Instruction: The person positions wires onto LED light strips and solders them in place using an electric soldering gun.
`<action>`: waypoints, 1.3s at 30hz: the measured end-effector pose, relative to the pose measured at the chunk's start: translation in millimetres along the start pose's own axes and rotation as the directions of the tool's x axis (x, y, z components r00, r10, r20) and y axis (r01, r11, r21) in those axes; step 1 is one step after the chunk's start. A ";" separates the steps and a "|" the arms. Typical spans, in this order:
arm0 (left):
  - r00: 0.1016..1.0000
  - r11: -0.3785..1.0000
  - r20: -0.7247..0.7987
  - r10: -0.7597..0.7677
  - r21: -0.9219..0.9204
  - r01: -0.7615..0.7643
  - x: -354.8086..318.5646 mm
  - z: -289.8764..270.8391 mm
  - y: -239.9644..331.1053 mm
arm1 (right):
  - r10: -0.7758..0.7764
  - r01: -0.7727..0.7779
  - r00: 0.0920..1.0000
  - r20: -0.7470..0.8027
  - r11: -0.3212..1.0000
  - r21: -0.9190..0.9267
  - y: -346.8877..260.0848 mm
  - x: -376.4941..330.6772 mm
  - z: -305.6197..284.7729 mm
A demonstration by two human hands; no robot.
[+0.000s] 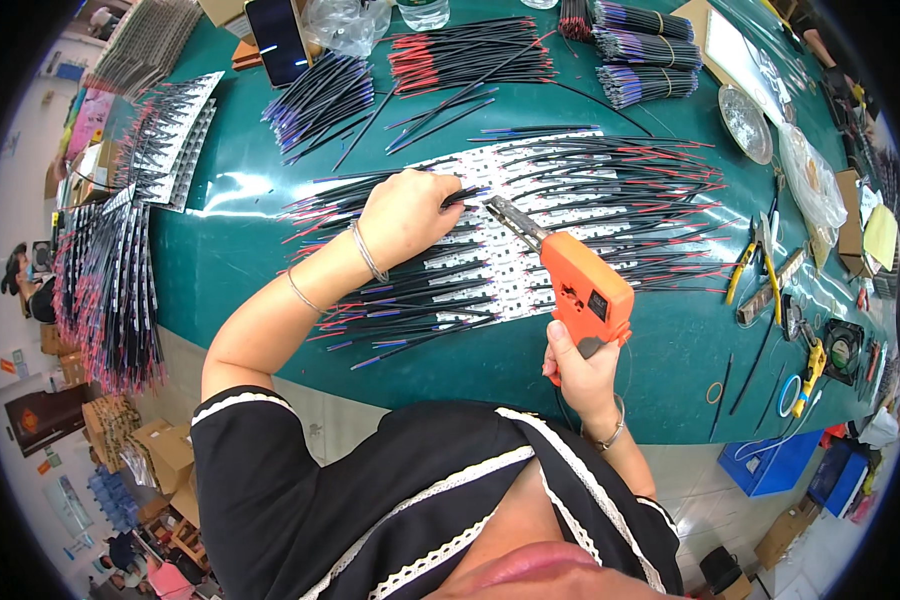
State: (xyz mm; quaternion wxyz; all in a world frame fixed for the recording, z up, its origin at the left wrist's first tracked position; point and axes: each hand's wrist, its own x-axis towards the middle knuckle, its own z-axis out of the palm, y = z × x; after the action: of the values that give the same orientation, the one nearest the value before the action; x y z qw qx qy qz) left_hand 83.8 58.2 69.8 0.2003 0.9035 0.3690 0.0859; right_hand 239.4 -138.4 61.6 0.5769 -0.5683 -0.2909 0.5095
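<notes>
A person in a black top with white lace trim sits at a dark green work table [270, 190], seen from above. Their left hand [410, 215] is curled, fingers pressed down on the ends of thin black insulated wires [390, 300] that lie in a fanned row across narrow white circuit strips [530, 175] in the middle of the table. Two thin metal bangles sit on that wrist.

Their right hand [582, 375] is closed around the grip of an orange pistol-shaped soldering gun [580, 285]. Its grey metal tip points up and to the left, ending just beside the left fingertips, over the white strips. A bracelet is on this wrist too.

The wires on the strips have red or blue-purple ends and spread out to both sides. Further back lie loose bundles of black wires with red tips [465, 55] and with blue tips [320, 100]. A dark smartphone [277, 40] leans at the far edge. To the right, near the table's rim, lie yellow-handled pliers [745, 265] and a small round metal dish [746, 122]. Finished wired strips hang in rows off the left end [110, 290].
</notes>
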 end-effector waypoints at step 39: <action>0.995 0.997 0.093 0.019 0.069 -0.026 7.7 -0.9 -0.2 | -0.014 0.014 0.999 -0.043 1.000 0.014 -0.4 -6.3 2.2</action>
State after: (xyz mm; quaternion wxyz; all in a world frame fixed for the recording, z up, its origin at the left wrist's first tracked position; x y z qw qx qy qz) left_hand 88.8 64.0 70.7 0.1843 0.9171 0.3519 0.0333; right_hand 235.5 -143.3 63.9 0.5907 -0.5729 -0.2786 0.4952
